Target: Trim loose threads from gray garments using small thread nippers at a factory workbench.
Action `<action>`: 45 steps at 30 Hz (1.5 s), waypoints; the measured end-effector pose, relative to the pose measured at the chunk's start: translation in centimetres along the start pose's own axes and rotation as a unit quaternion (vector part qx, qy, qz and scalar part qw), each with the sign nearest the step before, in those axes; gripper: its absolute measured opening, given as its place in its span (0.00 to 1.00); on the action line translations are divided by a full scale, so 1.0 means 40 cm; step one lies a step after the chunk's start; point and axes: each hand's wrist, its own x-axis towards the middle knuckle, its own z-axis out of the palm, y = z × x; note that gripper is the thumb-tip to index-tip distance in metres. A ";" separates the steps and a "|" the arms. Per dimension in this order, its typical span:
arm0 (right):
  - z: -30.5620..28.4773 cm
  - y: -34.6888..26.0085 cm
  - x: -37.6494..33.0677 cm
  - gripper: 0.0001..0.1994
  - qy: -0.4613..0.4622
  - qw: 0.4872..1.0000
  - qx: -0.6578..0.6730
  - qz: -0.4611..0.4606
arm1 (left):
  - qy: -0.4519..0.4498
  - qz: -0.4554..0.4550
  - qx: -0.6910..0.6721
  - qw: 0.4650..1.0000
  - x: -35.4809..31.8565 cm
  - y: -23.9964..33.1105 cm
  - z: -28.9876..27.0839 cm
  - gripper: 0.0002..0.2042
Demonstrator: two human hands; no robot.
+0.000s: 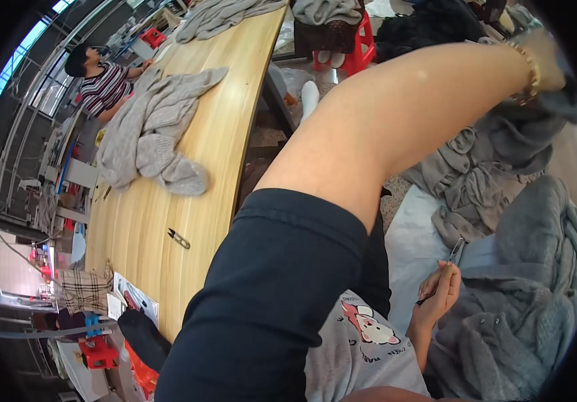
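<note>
My left arm stretches across the view to the upper right, where my left hand (pixel 544 61), with a gold bracelet at the wrist, is smeared by motion. Its fingers meet a dark grey cloth (pixel 570 100), but whether they grip it cannot be made out. Lower down, my right hand (pixel 441 292) is closed round a pair of metal thread snips (pixel 458 250), blades pointing away from me. Beside it lies a grey knitted garment (pixel 503 321), spread over my right side. More grey knitwear (pixel 466 181) is heaped beyond, by a white sheet (pixel 409 231).
On the left stands a long wooden table (pixel 231 127) bearing a grey cable-knit sweater (pixel 157 127), black thread snips (pixel 179 238) and a booklet (pixel 137 300). A person in a striped top (pixel 104 84) is at its far side. A red stool (pixel 367 43) stands at the back.
</note>
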 end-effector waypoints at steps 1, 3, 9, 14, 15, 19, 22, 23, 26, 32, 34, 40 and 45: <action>-0.025 0.008 -0.006 0.12 0.016 1.000 -0.015 0.003 | -0.154 0.091 -0.045 0.983 -0.174 -0.017 -0.062 0.25; -0.004 0.004 -0.028 0.11 -0.021 1.000 -0.019 -0.001 | -0.233 0.018 0.085 0.969 -0.338 -0.112 -0.244 0.26; 0.093 0.070 -0.071 0.11 -0.088 0.992 -0.079 0.038 | -0.365 -0.074 0.341 0.863 -0.785 -0.347 -0.717 0.24; 0.248 0.210 -0.137 0.15 -0.194 0.961 -0.165 0.109 | -0.333 -0.098 0.366 0.864 -1.155 -0.298 -1.109 0.15; 0.296 0.230 -0.157 0.16 -0.231 0.948 -0.186 0.113 | -0.335 -0.133 0.296 0.885 -1.238 -0.255 -1.165 0.14; 0.531 0.266 -0.287 0.17 -0.388 0.883 -0.235 0.116 | -0.415 -0.326 0.040 0.849 -1.521 -0.004 -1.331 0.16; 0.690 0.253 -0.443 0.18 -0.514 0.828 -0.191 0.113 | -0.292 -0.416 0.027 0.861 -1.660 0.092 -1.400 0.27; 0.734 0.245 -0.495 0.21 -0.556 0.809 -0.165 0.101 | -0.203 -0.441 -0.024 0.874 -1.688 0.109 -1.426 0.28; 0.836 0.242 -0.652 0.27 -0.626 0.755 -0.166 0.105 | 0.157 -0.419 -0.334 0.830 -1.770 0.135 -1.467 0.23; 0.957 0.301 -0.861 0.32 -0.727 0.659 -0.156 0.111 | 0.187 -0.420 -0.356 0.813 -1.909 0.188 -1.669 0.19; 0.993 0.346 -0.919 0.31 -0.714 0.690 -0.112 -0.038 | 0.291 -0.429 -0.236 0.822 -1.947 0.208 -1.741 0.19; 1.104 0.428 -1.003 0.20 -0.668 0.576 -0.172 -0.438 | 0.226 -0.616 0.094 0.749 -2.150 0.291 -2.079 0.19; 1.126 0.480 -0.995 0.18 -0.658 0.554 -0.243 -0.449 | -0.004 -0.680 0.432 0.592 -2.247 0.283 -2.146 0.15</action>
